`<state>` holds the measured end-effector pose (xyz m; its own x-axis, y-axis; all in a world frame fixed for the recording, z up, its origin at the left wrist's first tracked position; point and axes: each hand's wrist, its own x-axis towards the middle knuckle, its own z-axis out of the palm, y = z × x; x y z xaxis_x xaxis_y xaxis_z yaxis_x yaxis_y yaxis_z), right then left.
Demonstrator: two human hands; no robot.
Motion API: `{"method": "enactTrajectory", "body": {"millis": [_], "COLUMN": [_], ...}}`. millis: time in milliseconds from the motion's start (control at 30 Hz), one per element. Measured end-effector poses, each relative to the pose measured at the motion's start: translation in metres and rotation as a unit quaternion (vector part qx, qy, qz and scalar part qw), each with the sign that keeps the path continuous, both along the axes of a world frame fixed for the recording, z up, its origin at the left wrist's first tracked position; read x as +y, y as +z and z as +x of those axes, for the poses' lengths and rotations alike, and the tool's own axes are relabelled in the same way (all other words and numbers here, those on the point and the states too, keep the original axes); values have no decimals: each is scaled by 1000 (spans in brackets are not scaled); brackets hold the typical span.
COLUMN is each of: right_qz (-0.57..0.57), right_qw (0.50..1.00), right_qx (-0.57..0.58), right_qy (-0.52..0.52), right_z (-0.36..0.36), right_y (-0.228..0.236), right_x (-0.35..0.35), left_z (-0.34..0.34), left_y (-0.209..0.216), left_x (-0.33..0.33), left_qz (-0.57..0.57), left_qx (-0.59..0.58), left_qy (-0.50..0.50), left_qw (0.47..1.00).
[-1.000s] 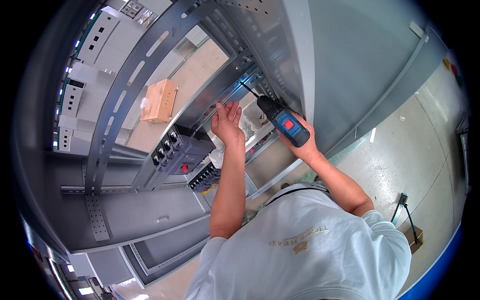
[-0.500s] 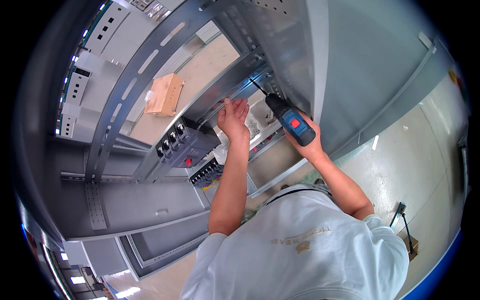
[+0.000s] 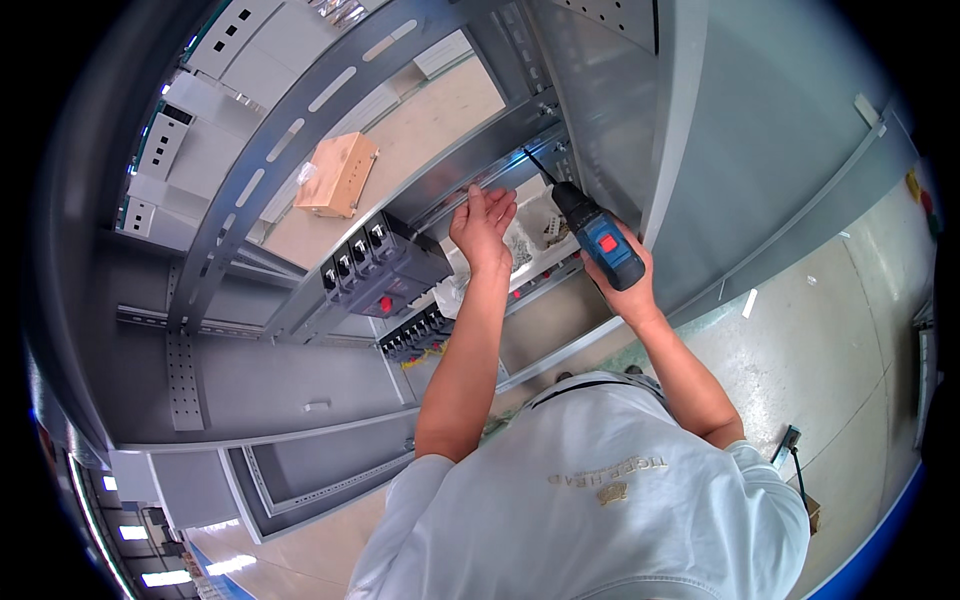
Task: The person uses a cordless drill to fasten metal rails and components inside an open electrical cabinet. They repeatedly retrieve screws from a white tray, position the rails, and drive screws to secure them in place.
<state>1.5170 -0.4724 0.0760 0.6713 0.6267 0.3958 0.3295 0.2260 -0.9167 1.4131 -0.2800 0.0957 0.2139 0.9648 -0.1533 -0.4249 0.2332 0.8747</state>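
Observation:
My right hand (image 3: 630, 275) is wrapped round a blue and black cordless drill driver (image 3: 600, 240). Its long thin bit points up and left, and the tip meets a metal crossbar (image 3: 500, 172) inside the cabinet, where a bluish light shines. My left hand (image 3: 484, 228) is raised beside the same bar, fingers apart and slightly curled; I see nothing held in it. Just left of that hand, a dark grey circuit breaker (image 3: 395, 270) with a red button is mounted in the frame. Below it runs a row of smaller black breakers (image 3: 415, 332).
Past the slotted steel upright (image 3: 250, 190) lies a wooden block (image 3: 340, 175). A whitish tray (image 3: 535, 235) of small parts sits between my arms. The large grey cabinet panel (image 3: 770, 120) rises on the right. On the floor at lower right is a small tool with a cable (image 3: 790, 440).
The whole view has shifted slightly, so the cabinet appears further right. Both hands keep nearly the same places against the crossbar, and the bit tip stays at the lit spot.

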Motion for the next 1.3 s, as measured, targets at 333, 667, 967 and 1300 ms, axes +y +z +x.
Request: {"method": "enactTrajectory", "body": {"millis": [333, 667, 967, 1300], "right_qz": [-13, -36, -74, -94], "right_qw": [1000, 996, 990, 983], "right_qx": [8, 74, 112, 152], "right_qy": [-3, 26, 31, 50], "right_z": [-3, 1, -14, -25], "right_y": [7, -4, -7, -17], "right_x": [-2, -6, -67, -108], "left_z": [-4, -19, -75, -36], "left_y": [1, -10, -87, -124], "left_x": [1, 1, 9, 57], "left_qz": [3, 50, 344, 390], "left_qx": [19, 71, 574, 699], "left_qy": [-13, -72, -233, -369], "left_qw": [1000, 994, 706, 472]}}
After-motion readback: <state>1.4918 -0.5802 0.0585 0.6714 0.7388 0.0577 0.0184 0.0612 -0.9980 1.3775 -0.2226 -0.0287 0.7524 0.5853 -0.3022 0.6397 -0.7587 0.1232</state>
